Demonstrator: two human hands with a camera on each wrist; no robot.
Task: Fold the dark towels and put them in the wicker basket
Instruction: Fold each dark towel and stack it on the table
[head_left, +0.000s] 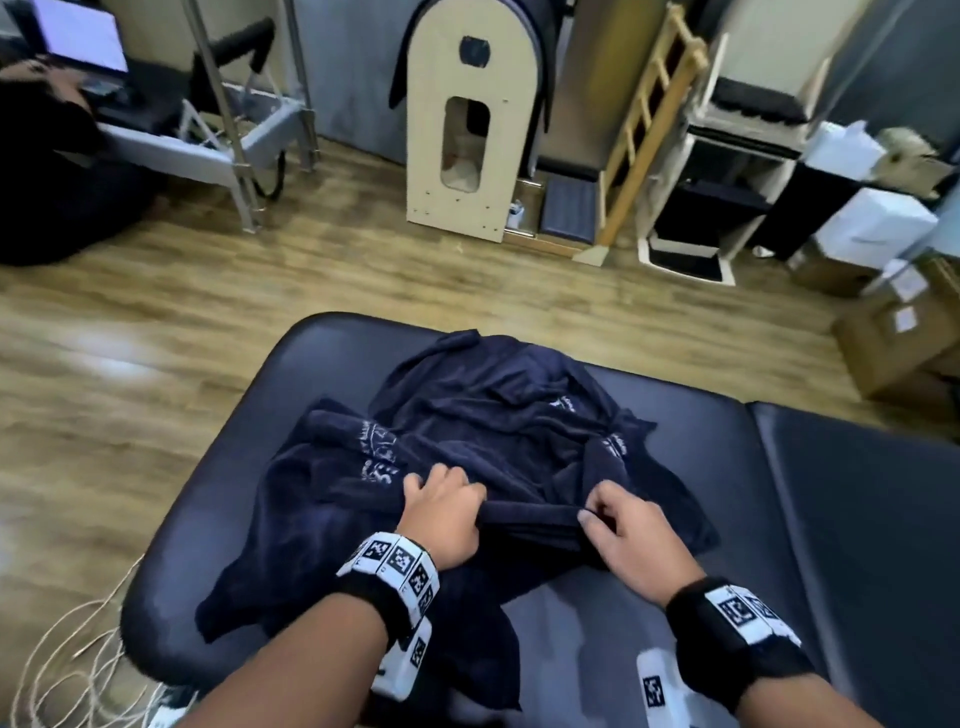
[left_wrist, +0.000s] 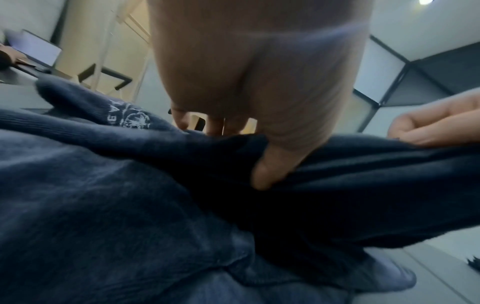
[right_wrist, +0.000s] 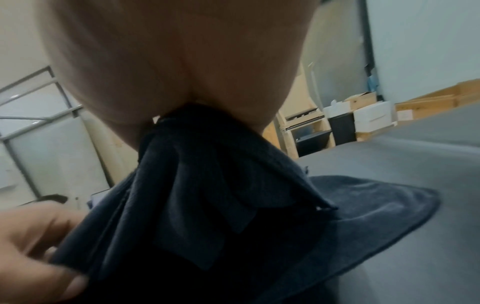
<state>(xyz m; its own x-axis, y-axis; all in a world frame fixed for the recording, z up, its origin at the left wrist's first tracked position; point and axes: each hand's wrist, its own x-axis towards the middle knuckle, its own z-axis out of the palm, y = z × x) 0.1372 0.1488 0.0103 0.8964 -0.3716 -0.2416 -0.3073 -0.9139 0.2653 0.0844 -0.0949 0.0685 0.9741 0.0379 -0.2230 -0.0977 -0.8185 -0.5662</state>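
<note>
While a heap of dark towels (head_left: 498, 431) lies crumpled on the padded black surface (head_left: 810, 509), the left hand (head_left: 447, 512) and the right hand (head_left: 631, 538) each pinch the near edge of one towel, both grips curled tight around a bunched fold stretched between them. White printed logos (head_left: 379, 457) show on the cloth.

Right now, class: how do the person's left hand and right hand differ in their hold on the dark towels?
The left hand lies knuckles up, fingers spread over the dark towels, thumb tucked into a fold. The right hand pinches the bunched edge with curled fingers. The left sits nearer the white logo, the right nearer the bare padded table. Both grip the same fold.
</note>
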